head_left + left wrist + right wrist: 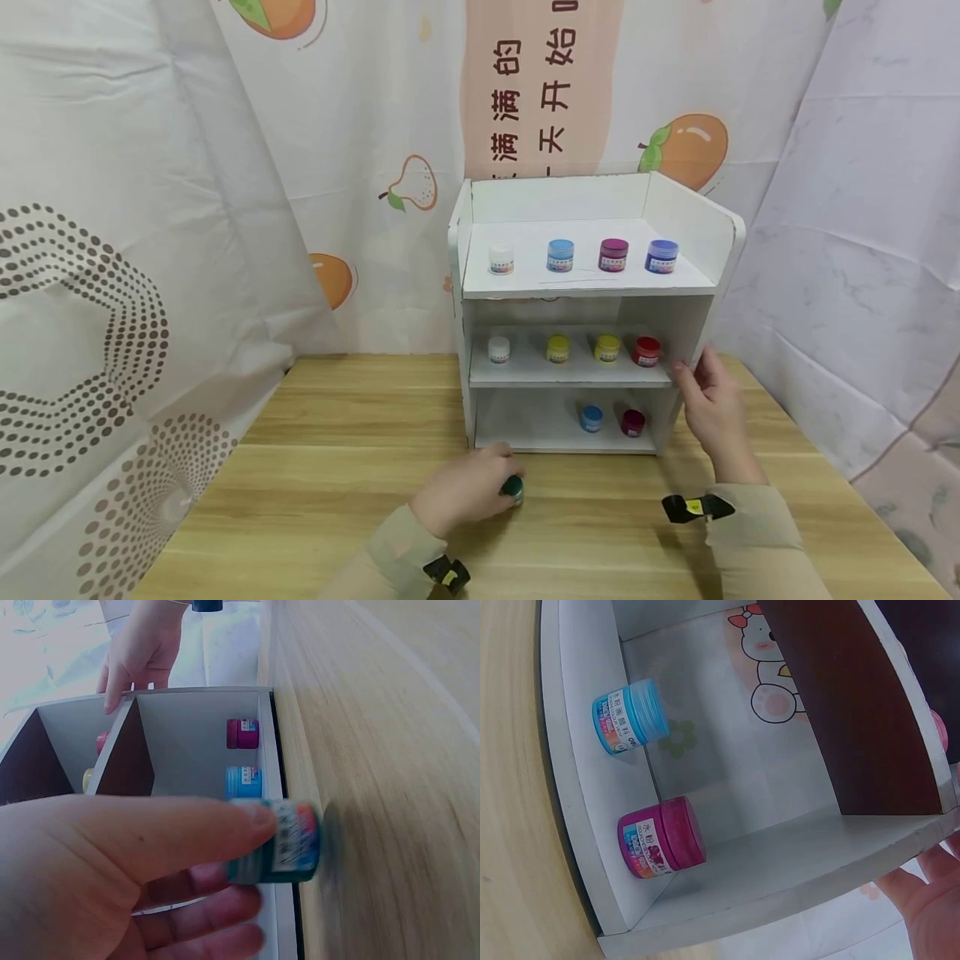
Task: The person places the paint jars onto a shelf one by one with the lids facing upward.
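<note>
My left hand (471,490) pinches a small dark green paint jar (289,844) between thumb and fingers, close over the tabletop in front of the white shelf (588,292). My right hand (714,408) grips the shelf's right side panel around middle-board height, with the thumb at its front edge. On the bottom board stand a blue paint jar (630,716) and a dark magenta paint jar (661,838), both toward the right. The middle board bears a white jar (498,349), two yellow jars and a red jar (646,352).
Along the top board stand a white jar (501,260), a light blue jar (560,256), a magenta jar (613,256) and a dark blue jar (662,257). The shelf stands on a wooden table (360,417). Printed curtains (375,100) hang behind and at both sides.
</note>
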The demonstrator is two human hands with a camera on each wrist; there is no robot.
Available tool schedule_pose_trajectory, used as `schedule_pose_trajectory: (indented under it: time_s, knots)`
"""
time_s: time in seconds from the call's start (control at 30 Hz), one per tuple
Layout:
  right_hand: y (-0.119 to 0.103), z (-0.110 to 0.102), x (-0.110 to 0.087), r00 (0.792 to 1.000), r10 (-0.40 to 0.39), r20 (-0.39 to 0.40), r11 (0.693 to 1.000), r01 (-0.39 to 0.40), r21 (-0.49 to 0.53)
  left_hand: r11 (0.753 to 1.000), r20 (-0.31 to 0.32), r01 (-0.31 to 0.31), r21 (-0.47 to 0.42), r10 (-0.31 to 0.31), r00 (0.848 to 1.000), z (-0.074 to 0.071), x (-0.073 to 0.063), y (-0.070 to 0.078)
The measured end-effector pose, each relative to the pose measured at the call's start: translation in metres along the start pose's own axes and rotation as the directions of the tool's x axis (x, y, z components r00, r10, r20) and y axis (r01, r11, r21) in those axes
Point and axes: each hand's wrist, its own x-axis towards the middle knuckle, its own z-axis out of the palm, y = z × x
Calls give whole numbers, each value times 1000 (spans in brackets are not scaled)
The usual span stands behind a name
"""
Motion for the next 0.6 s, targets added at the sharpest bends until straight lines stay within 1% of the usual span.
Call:
schedule_pose_trajectory:
  time_s: [0.13, 0.23, 0.4, 0.5, 0.6]
  knots:
    - [-1, 0, 2, 1000, 2, -1, 1000, -2, -1, 1000, -93, -12, 22, 14, 996, -2, 8, 2]
    - [-1, -2, 2, 1000, 5, -4, 1000, -5, -8, 999, -143, -9, 34, 14, 990, -4, 17, 5]
    - [-1, -2, 2, 1000, -1, -4, 1000, 1, 5, 999, -175, 26, 29, -21, 984, -1, 36, 7]
    - [-1, -1, 2, 1000, -13, -5, 1000, 13, 5, 998, -193, 54, 46, -44, 980, 3, 49, 7]
    - [-1, 0, 2, 1000, -17, -8, 1000, 17, 2, 996, -198, 71, 53, -59, 978, 6, 61, 5]
